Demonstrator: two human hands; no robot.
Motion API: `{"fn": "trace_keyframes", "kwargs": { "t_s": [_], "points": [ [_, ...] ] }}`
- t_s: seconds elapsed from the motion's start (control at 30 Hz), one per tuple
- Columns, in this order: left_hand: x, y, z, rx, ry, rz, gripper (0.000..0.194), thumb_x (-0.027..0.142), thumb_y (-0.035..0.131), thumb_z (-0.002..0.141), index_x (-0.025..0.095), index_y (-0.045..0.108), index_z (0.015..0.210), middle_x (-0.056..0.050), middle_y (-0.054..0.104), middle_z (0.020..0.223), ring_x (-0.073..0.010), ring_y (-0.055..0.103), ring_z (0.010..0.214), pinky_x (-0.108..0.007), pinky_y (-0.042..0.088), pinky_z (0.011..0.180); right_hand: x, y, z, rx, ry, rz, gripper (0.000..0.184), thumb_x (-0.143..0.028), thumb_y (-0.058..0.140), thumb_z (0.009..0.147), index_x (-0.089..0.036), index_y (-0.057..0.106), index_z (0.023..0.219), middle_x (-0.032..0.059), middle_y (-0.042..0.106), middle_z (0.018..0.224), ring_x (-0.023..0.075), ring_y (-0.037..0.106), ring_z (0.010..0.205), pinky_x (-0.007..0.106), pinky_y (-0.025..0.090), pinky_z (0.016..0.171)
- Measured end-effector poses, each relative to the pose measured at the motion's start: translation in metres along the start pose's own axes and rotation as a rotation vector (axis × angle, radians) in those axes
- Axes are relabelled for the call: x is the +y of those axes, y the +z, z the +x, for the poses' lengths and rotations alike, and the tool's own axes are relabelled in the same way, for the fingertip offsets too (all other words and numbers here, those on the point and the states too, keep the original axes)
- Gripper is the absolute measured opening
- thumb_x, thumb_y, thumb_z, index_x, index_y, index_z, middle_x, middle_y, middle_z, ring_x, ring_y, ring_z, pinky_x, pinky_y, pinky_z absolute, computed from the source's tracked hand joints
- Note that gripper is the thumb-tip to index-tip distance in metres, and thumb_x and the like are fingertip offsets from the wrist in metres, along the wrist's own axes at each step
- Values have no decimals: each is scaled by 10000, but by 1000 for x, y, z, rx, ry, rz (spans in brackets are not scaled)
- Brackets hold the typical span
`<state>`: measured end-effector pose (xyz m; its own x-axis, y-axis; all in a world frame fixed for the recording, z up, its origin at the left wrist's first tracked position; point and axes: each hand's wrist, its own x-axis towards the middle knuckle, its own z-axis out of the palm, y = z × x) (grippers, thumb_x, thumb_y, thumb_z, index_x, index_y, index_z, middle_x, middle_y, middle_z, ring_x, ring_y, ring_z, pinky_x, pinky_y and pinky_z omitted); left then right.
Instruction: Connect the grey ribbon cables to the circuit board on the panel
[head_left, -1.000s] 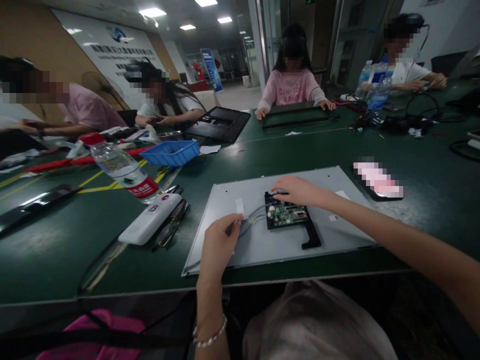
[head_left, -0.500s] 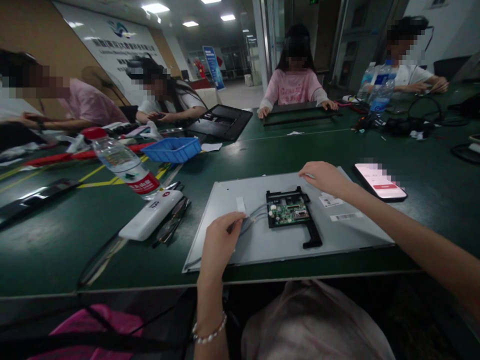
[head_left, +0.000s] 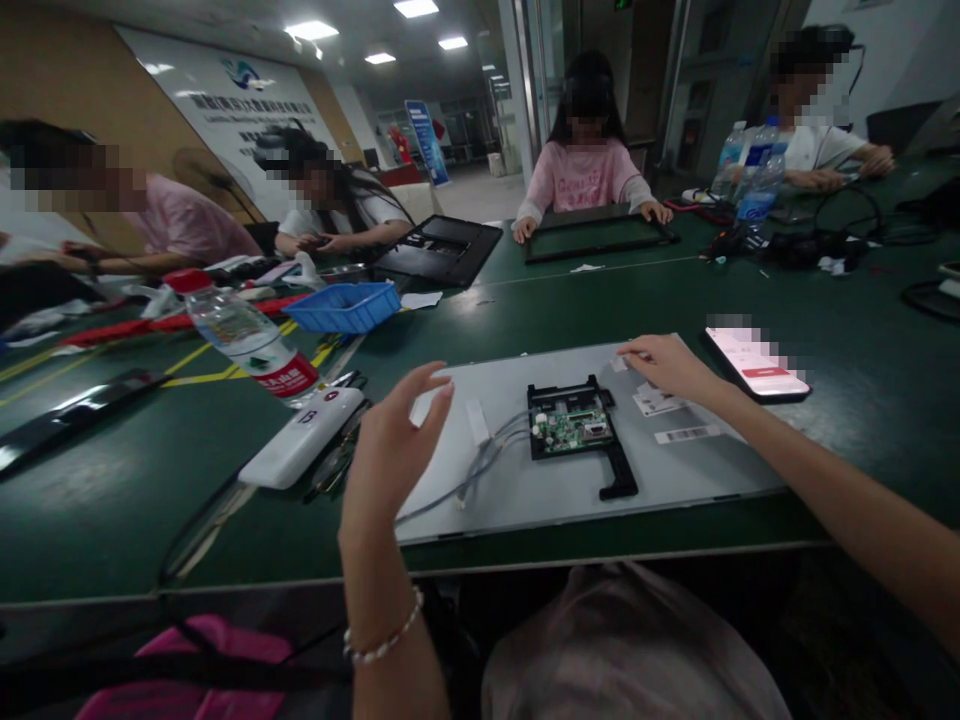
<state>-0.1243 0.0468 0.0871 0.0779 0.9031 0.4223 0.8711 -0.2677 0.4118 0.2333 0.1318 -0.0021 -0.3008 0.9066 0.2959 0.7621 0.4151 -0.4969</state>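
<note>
A grey metal panel (head_left: 675, 470) lies flat on the green table in front of me. A small green circuit board (head_left: 573, 431) sits in a black bracket (head_left: 619, 478) at its middle, with grey wires (head_left: 480, 470) trailing to the left. My left hand (head_left: 390, 450) hovers open above the panel's left edge, fingers spread, holding nothing. My right hand (head_left: 664, 365) rests on the panel's far right part, fingertips down beside white labels (head_left: 660, 402); its fingers look loosely extended.
A lit phone (head_left: 757, 365) lies right of the panel. Left of it are a white power bank (head_left: 300, 450), glasses (head_left: 337, 460), a water bottle (head_left: 247, 340) and a blue bin (head_left: 345, 305). Several people work at the far side with black frames (head_left: 592, 235). A pink bag (head_left: 180, 665) sits low left.
My left hand let go of the wires and lifted off the panel to the left, opening. My right hand moved from the circuit board to the panel's far right area.
</note>
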Motion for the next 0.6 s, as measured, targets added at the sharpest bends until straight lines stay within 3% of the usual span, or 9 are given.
{"fn": "trace_keyframes", "kwargs": {
  "t_s": [0.07, 0.13, 0.27, 0.37, 0.43, 0.5, 0.6],
  "points": [
    [6, -9, 30, 14, 80, -60, 381, 442, 495, 886, 237, 581, 1196, -28, 691, 1079, -177, 647, 899, -301, 487, 818, 0, 2, -2, 7, -13, 1, 301, -284, 474, 894, -187, 675, 1097, 88, 679, 1095, 228, 617, 992, 369, 465, 873],
    [10, -5, 63, -70, 142, -203, 372, 428, 486, 888, 197, 601, 1157, -46, 698, 1049, -187, 634, 992, -318, 475, 879, 0, 4, -3, 13, -37, -3, 284, -303, 501, 886, -197, 674, 1084, 84, 682, 1077, 229, 617, 980, 370, 467, 864],
    [3, 37, 109, -283, 227, -402, 424, 447, 500, 863, 143, 596, 1143, -88, 691, 1067, -201, 635, 994, -343, 479, 897, -5, 5, -6, 31, -88, -14, 250, -280, 544, 865, -194, 677, 1059, 82, 688, 1047, 228, 618, 971, 377, 464, 874],
    [-7, 69, 110, -561, 300, -402, 474, 448, 557, 821, 182, 559, 1214, -93, 655, 1163, -197, 622, 1042, -333, 487, 891, -7, 6, -7, 23, -91, -21, 231, -255, 547, 864, -200, 684, 1043, 79, 688, 1050, 227, 615, 986, 390, 458, 893],
    [-13, 80, 100, -716, 324, -440, 480, 421, 550, 832, 217, 518, 1265, -88, 621, 1231, -184, 600, 1101, -317, 488, 898, -5, 7, -6, 15, -82, -31, 224, -248, 541, 870, -207, 692, 1030, 74, 690, 1047, 225, 616, 988, 394, 456, 900],
    [-14, 83, 89, -781, 334, -505, 471, 390, 521, 857, 238, 479, 1301, -81, 596, 1274, -166, 571, 1154, -306, 477, 922, -2, 9, -5, 16, -72, -45, 223, -246, 537, 873, -208, 699, 1022, 70, 692, 1045, 225, 616, 988, 396, 454, 902],
    [-12, 83, 81, -779, 339, -546, 430, 365, 495, 873, 246, 494, 1286, -69, 580, 1298, -154, 559, 1171, -305, 455, 952, 2, 11, -5, 27, -54, -58, 225, -240, 528, 876, -210, 707, 1009, 65, 696, 1044, 226, 617, 980, 399, 456, 893]
  ]
}}
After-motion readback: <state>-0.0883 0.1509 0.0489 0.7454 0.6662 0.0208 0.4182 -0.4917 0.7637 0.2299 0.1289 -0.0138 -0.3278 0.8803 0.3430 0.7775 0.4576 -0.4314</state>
